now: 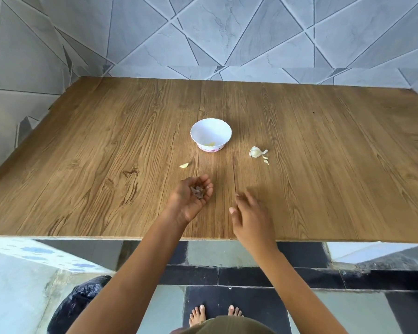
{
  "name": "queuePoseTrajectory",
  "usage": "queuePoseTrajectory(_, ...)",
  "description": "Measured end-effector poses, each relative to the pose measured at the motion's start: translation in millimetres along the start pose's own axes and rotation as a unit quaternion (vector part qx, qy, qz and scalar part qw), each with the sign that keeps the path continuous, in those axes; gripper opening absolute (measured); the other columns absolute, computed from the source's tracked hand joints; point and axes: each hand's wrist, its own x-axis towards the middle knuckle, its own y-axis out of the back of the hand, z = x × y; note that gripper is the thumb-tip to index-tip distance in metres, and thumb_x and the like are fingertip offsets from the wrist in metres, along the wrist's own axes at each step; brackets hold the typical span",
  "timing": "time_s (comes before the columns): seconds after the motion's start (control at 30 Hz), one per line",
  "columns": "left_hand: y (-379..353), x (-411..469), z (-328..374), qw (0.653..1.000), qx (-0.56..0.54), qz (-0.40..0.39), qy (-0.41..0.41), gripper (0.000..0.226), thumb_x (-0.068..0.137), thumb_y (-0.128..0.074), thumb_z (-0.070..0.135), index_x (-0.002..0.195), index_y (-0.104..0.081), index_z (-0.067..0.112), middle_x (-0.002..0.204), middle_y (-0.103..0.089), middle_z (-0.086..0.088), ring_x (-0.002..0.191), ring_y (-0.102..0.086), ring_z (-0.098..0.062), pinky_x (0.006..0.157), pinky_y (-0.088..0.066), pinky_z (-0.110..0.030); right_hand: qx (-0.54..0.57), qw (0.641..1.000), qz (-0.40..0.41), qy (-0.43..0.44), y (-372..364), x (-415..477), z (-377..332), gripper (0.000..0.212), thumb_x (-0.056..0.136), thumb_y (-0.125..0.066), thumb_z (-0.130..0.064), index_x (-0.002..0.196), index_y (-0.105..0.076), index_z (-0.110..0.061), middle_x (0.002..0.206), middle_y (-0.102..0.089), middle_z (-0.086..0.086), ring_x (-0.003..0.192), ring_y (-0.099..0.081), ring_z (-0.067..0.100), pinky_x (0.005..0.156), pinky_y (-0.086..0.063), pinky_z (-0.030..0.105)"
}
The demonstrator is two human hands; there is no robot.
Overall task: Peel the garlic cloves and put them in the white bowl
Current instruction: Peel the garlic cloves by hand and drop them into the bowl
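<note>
Garlic clove (184, 165) lies loose on the counter (323, 165), centre frame, below-left of the white bowl (203, 134). It is probably light, firm and papery-skinned, best pinched at its ends. Left grip (191, 197) cups dry skins (198, 191); right grip (251, 220) hovers spread apart, empty.

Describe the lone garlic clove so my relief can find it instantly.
On the wooden table, find the white bowl at its middle. The lone clove lies nearer you, left of the bowl, beyond the left hand. Unlike the two cloves beside the garlic bulb, it has no neighbours.
</note>
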Motion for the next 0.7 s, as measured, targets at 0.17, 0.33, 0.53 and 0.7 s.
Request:
queuePoseTrajectory(0.17,-1,1,1,1.000,0.001,0.005,-0.002,0.033,0.099,-0.032,0.012,0.086,-0.059,0.000,0.082,-0.058,-0.011,0.075,-0.056,-0.018,0.073,-0.048,-0.025,0.081,0.993,0.076,-0.033,5,19,10,0.023,0.076,-0.076,-0.028,0.092,-0.074,-0.013,0.088,-0.062,0.003,0.084,-0.056,0.020,0.072,-0.044,0.029)
queuePoseTrajectory(0.33,0,3,1,1.000,-0.002,0.006,-0.001,0.033,0.100,-0.032,0.012,0.086,-0.060,0.000,0.082,-0.059,-0.011,0.075,-0.057,-0.018,0.072,-0.048,-0.026,0.095,0.987,0.122,-0.037,-2,24,5,0.017,0.071,-0.080,-0.023,0.077,-0.070,-0.010,0.075,-0.062,0.001,0.072,-0.055,0.018,0.059,-0.030,0.017)
queuePoseTrajectory(0.53,2,6,2,1.000,-0.003,0.003,0.003,0.033,0.100,-0.034,0.013,0.086,-0.061,0.000,0.080,-0.061,-0.010,0.073,-0.058,-0.018,0.061,-0.054,-0.023,0.090,0.983,0.144,-0.072,-7,22,11,0.041,0.067,-0.081,-0.033,0.097,-0.071,-0.007,0.087,-0.064,0.006,0.082,-0.059,0.022,0.067,-0.042,0.027)
queuePoseTrajectory(0.7,2,8,2,1.000,0.001,0.006,0.001,0.033,0.100,-0.034,0.013,0.085,-0.061,0.000,0.078,-0.062,-0.010,0.073,-0.059,-0.018,0.062,-0.054,-0.023,0.041,0.984,0.171,-0.036,-12,16,9,0.028,0.071,-0.079,-0.029,0.087,-0.073,-0.008,0.077,-0.060,0.004,0.071,-0.056,0.019,0.057,-0.047,0.026)
